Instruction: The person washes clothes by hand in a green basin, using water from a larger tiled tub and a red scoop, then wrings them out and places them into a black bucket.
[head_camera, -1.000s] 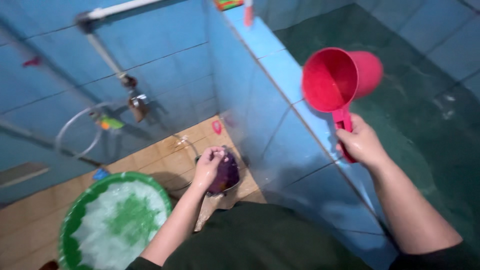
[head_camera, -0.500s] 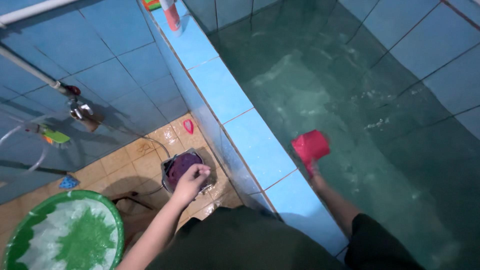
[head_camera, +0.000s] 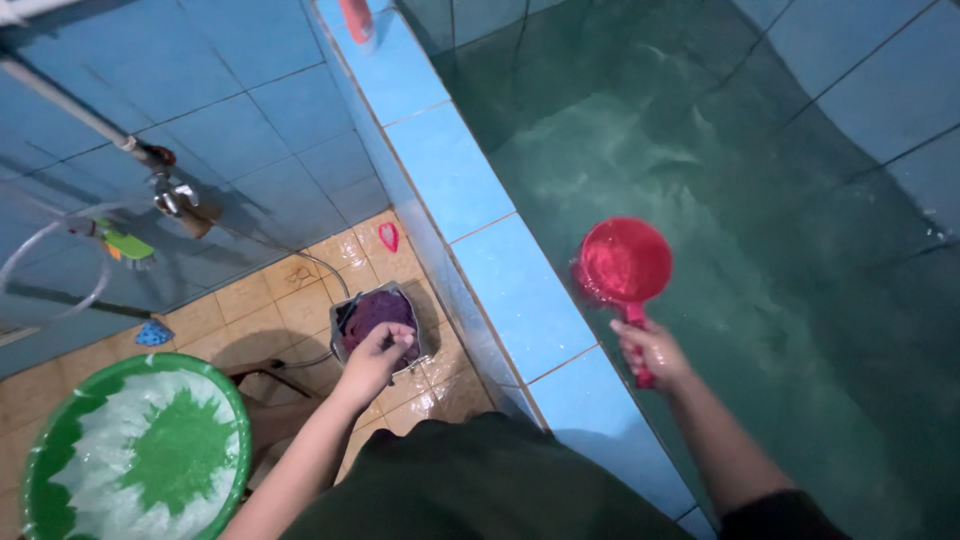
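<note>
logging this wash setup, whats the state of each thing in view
red dipper: upright, water inside, held by its handle in the right hand
small metal container: open, purple cloth inside, left hand on it
green basin: full of suds
water tank: filled
tap: no flow visible

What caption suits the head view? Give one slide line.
Right hand lifts a red dipper over the tiled water tank while left hand grips purple cloth in a small container.

I stand in a home washroom: blue tiled walls, a water-filled tiled tank at right, a tap at upper left, wet floor tiles below.
</note>
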